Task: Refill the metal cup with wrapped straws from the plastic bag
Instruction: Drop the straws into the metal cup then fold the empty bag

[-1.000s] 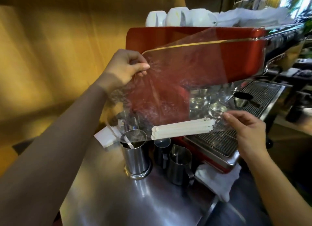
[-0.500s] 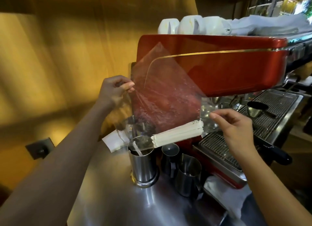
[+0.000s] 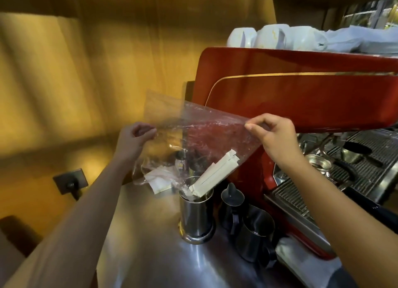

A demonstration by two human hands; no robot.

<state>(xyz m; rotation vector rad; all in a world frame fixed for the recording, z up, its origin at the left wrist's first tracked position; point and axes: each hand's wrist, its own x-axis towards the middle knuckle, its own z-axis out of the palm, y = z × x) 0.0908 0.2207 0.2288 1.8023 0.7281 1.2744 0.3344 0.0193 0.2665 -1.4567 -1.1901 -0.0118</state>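
A tall metal cup stands on the steel counter. Above it hangs a clear plastic bag, tipped so its open lower corner points into the cup's mouth. A bundle of white wrapped straws slants down inside the bag, with its lower ends at the cup's rim. My left hand pinches the bag's left edge. My right hand pinches the bag's upper right corner, higher than the left.
A red espresso machine fills the right, with white cups on top and a drip tray. Two steel milk jugs stand just right of the cup. White paper packets lie behind it. A wooden wall is at left.
The bag went from hanging with the straws level along its bottom to tilted. My right hand rose, my left dropped, and the straws slid down toward the cup's mouth.
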